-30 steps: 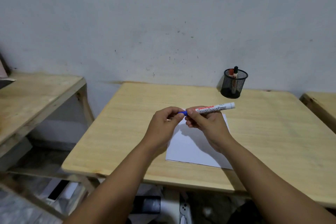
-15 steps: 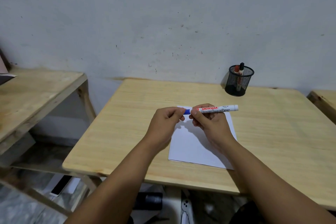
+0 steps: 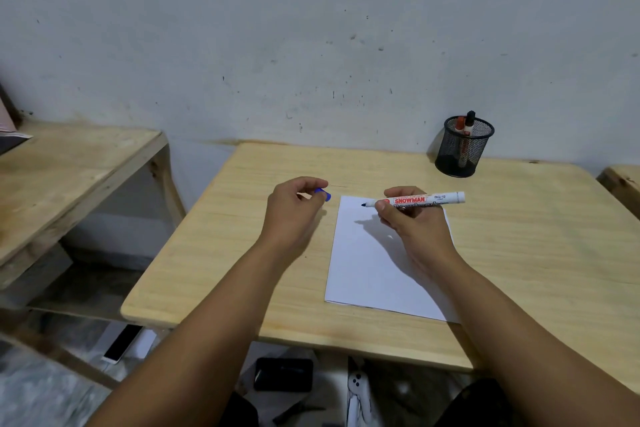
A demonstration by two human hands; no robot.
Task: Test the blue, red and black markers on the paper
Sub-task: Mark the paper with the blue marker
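A white sheet of paper (image 3: 374,274) lies on the wooden table (image 3: 221,239). My right hand (image 3: 412,222) grips the uncapped blue marker (image 3: 426,199), held level above the paper's far edge with its tip pointing left. To the left of the paper, my left hand (image 3: 294,208) pinches the marker's blue cap (image 3: 322,193) above the table. The red marker (image 3: 460,124) and the black marker (image 3: 469,121) stand in the black mesh cup (image 3: 460,152) at the table's back right.
A second wooden bench (image 3: 69,177) stands to the left, and another table's corner (image 3: 621,180) shows at the right edge. A grey wall runs behind. A phone (image 3: 121,345) and dark items lie on the floor under the table.
The cap has come off the blue marker. My left hand moved left with the cap while my right hand kept the marker. The two hands now stand apart.
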